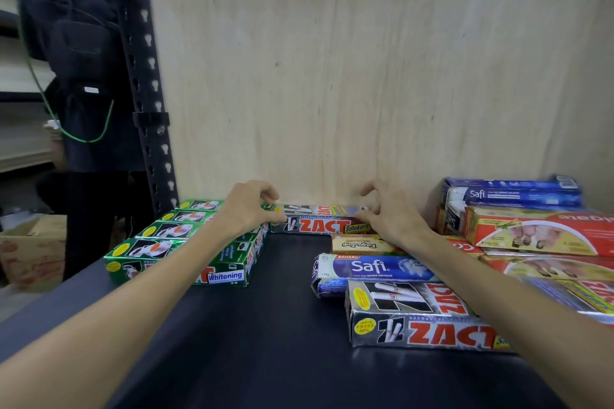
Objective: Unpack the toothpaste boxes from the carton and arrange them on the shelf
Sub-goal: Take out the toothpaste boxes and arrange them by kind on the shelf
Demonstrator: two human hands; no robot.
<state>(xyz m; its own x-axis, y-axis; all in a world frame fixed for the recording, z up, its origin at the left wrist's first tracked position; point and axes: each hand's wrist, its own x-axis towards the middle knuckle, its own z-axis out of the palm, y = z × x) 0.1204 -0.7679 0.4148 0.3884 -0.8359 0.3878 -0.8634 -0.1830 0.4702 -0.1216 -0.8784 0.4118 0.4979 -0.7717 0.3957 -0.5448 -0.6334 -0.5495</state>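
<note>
Partly behind both hands [319, 212]: rear ZACT box [320, 225].

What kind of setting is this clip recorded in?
Probably a shop stockroom or store aisle: a slotted metal rack upright, a dark shelf with a plywood back, many boxed toothpastes such as the silver Zact box both hands touch, and a carton on the floor.

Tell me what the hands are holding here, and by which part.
Both hold one silver toothpaste box lying against the back wall: the left hand has its grip on the box's left end, the right hand on its right end.
</note>
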